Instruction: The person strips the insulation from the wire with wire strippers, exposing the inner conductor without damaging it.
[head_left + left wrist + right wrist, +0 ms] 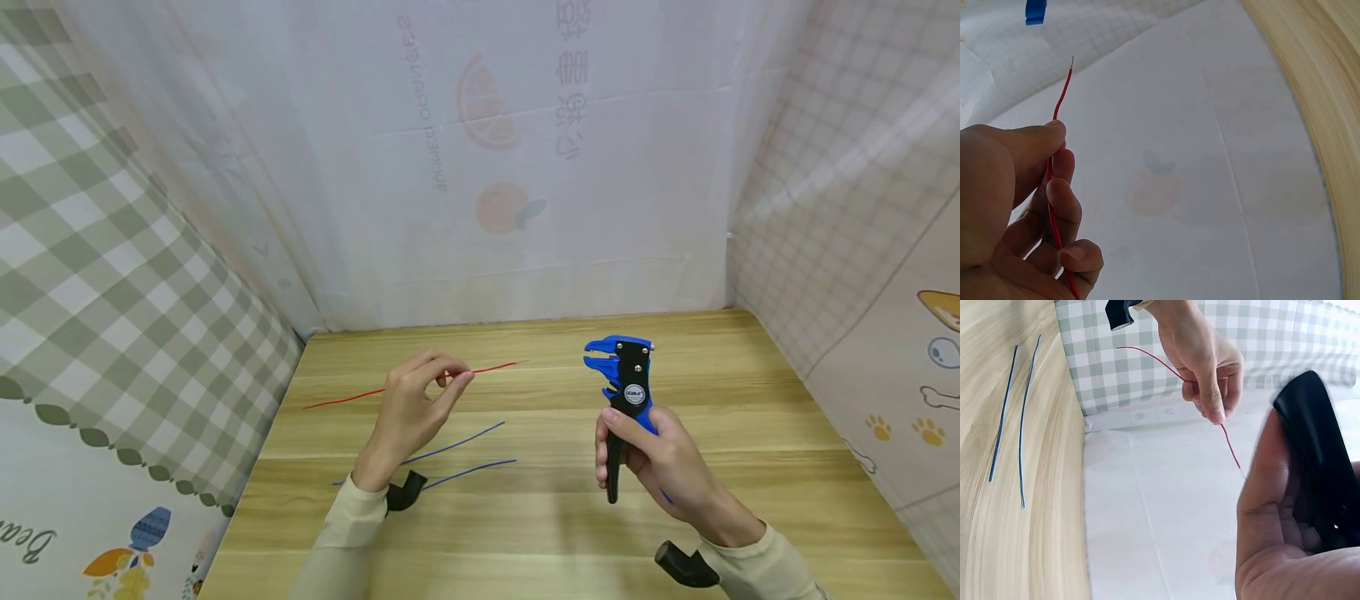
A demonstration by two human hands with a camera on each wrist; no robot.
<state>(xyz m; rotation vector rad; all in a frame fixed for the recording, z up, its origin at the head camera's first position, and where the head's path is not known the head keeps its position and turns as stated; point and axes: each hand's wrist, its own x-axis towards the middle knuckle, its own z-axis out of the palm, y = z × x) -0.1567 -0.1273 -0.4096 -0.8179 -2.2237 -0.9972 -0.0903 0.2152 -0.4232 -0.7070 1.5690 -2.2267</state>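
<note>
Between thumb and index finger my left hand (416, 400) pinches a red wire (495, 367). In the left wrist view the red wire (1060, 100) runs past the curled fingers, and its upper end shows a short bare metal tip (1072, 62). My right hand (667, 458) grips a blue and black wire stripper (628, 375) by its handles. The stripper's blue jaws are apart and point left, with nothing between them. In the right wrist view the black handle (1316, 431) lies against the fingers, and the red wire's bare end points toward the right hand.
Two blue wires (468, 472) lie on the wooden table (540, 533) below the left hand. A pale printed sheet (630, 267) hangs behind the table, with a checkered cloth (150, 225) at the left. A black wrist mount (686, 567) sits at the right sleeve.
</note>
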